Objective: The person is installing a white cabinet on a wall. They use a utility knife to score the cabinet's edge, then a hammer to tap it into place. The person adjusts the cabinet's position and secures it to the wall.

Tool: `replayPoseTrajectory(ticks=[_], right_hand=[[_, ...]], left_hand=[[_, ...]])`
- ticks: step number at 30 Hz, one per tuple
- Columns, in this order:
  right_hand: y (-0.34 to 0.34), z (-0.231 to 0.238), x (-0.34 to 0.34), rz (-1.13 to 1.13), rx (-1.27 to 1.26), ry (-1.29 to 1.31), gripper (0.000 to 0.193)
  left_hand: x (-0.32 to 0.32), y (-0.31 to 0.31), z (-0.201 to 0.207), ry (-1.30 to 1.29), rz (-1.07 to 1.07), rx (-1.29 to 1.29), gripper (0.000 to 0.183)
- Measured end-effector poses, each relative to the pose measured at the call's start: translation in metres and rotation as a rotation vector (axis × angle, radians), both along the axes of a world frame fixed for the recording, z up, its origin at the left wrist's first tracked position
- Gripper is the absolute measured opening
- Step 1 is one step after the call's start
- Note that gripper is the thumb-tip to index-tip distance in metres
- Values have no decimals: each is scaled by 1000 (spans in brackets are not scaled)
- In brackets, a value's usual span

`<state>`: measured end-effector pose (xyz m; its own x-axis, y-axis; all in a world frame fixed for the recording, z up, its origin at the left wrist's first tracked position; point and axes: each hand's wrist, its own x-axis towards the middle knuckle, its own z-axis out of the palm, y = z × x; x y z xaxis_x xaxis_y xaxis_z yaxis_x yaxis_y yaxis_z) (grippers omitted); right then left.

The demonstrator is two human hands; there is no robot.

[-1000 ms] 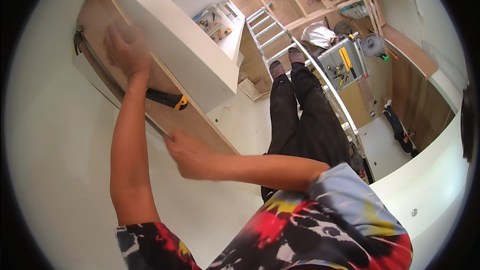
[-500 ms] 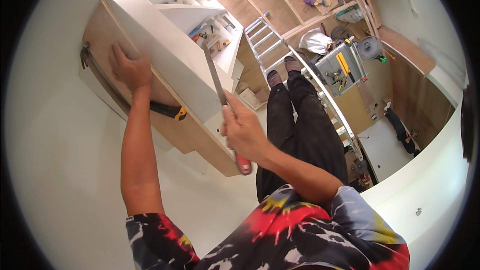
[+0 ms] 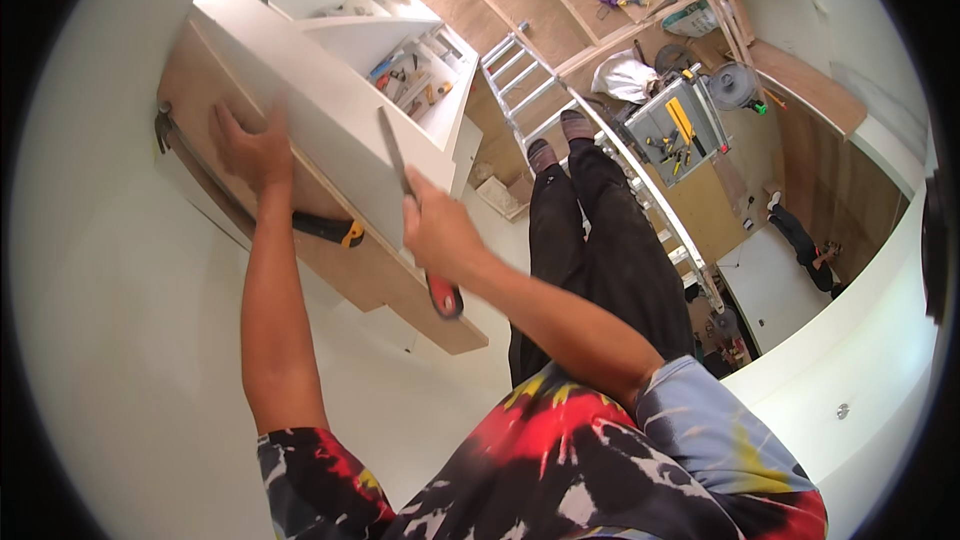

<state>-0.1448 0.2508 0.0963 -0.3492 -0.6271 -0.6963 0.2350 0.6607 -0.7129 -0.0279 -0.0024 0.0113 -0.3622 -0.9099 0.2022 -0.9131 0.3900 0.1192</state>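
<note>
My right hand (image 3: 443, 238) is wrapped round a long flat metal file (image 3: 393, 150) with a red and black handle (image 3: 446, 298). Its blade points up and away, beside the white cabinet side (image 3: 330, 95); whether it touches that side I cannot tell. My left hand (image 3: 258, 152) lies with fingers spread on a brown wooden board (image 3: 193, 65) that runs along the cabinet. Past my left wrist a black and yellow tool handle (image 3: 335, 229) rests on the board. A claw hammer (image 3: 164, 128) lies along the board's left edge.
White shelves (image 3: 420, 80) hold loose tools. An aluminium ladder (image 3: 530, 90) stands by my legs. Far below are a table saw (image 3: 668, 135), a white sack (image 3: 625, 75) and another person (image 3: 800, 245). Walls curve round on the left and right.
My right hand has moved left and slightly up with the file, bringing it nearer the board. My left hand stays spread on the board; the whole view has shifted slightly.
</note>
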Motion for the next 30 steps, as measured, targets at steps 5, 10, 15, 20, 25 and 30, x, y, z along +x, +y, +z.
replayPoseTrajectory(ticks=[5, 10, 15, 20, 25, 30], right_hand=[[0, 9, -17, 172, 83, -176, 52], [-3, 3, -21, 94, -125, 169, 52], [-6, -1, -10, -14, 77, -151, 55], [23, 4, -3, 121, 33, -98, 52], [30, -6, -7, 42, 74, -87, 53], [28, 6, -3, -1, 103, -141, 53]], left_hand=[[0, 1, 0, -6, 7, 13, 98], [-2, 0, 0, -30, 55, -12, 96], [3, -2, 0, -27, -3, -13, 95], [5, -2, -5, -38, 31, -4, 93], [2, -2, -3, 17, 15, 9, 97], [3, -1, -2, -40, 49, 1, 99]])
